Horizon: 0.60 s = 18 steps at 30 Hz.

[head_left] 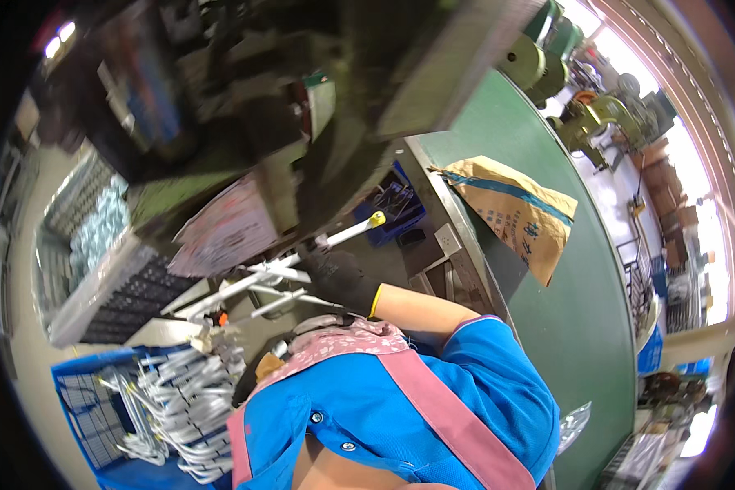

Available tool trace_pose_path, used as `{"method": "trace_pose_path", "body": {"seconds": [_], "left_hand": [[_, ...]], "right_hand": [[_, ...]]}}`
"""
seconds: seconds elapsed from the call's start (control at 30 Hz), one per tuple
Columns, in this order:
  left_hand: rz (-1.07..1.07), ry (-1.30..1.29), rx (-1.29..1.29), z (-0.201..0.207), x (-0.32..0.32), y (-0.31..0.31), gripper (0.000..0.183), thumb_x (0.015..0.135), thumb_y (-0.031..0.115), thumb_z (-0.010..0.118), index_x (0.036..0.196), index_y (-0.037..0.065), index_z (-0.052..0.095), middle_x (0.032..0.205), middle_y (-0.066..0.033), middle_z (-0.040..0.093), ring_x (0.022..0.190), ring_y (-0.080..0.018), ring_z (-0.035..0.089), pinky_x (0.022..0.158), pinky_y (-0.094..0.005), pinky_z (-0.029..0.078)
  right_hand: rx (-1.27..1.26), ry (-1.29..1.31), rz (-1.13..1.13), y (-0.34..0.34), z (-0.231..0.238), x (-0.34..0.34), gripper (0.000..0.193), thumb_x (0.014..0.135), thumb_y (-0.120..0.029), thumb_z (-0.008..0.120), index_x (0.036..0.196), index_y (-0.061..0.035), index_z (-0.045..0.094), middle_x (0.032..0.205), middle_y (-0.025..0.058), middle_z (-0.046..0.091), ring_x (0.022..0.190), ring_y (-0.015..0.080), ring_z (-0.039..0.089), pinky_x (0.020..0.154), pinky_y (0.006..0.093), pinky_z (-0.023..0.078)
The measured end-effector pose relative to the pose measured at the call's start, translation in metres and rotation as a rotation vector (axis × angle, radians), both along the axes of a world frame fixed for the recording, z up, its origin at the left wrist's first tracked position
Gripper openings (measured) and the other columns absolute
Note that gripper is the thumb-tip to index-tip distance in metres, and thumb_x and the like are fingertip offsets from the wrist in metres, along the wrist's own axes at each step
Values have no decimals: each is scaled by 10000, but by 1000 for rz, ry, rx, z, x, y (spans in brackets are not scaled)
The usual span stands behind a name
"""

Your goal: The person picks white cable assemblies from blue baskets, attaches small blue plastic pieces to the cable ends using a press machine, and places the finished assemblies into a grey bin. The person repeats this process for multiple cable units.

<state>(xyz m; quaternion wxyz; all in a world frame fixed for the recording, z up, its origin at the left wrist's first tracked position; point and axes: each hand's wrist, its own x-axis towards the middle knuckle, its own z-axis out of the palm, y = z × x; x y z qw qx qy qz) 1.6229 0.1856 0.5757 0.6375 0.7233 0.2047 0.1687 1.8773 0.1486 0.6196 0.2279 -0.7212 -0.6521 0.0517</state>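
My right hand (343,278) wears a dark glove with a yellow cuff and reaches in below a large dark machine (245,98). Its fingers look closed around a white tube frame (245,287) whose several legs spread to the left. From beside the glove a white tube (345,235) with a yellow tip points up and to the right; whether it belongs to the same frame I cannot make out. My left hand does not show. Printed paper sheets (224,230) hang on the machine just above the frame.
At lower left a blue crate (77,425) holds many white bent tubes (192,400). Behind it stands a plastic-lined bin (98,220) with pale blue pieces. A small blue bin (400,216) lies beyond my hand. On the green table (576,327) rests a brown paper bag (514,208).
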Motion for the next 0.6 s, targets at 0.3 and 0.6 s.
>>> {"method": "trace_pose_path", "body": {"seconds": [0.3, 0.6], "left_hand": [[361, 1, -544, -40, 34, -11, 359, 955, 322, 482, 1165, 40, 554, 932, -108, 635, 796, -211, 618, 720, -318, 496], [326, -670, -1011, 15, 46, 4, 422, 910, 222, 569, 1270, 31, 460, 1150, -167, 562, 973, -290, 567, 768, -399, 516]], "right_hand": [[227, -63, 117, 4, -37, 7, 629, 825, -390, 619, 1178, 97, 435, 602, 134, 579, 464, 303, 562, 380, 425, 397], [265, -162, 113, 10, -46, 8, 538, 812, -306, 608, 1153, 63, 418, 575, 100, 562, 441, 267, 557, 361, 402, 372]]}}
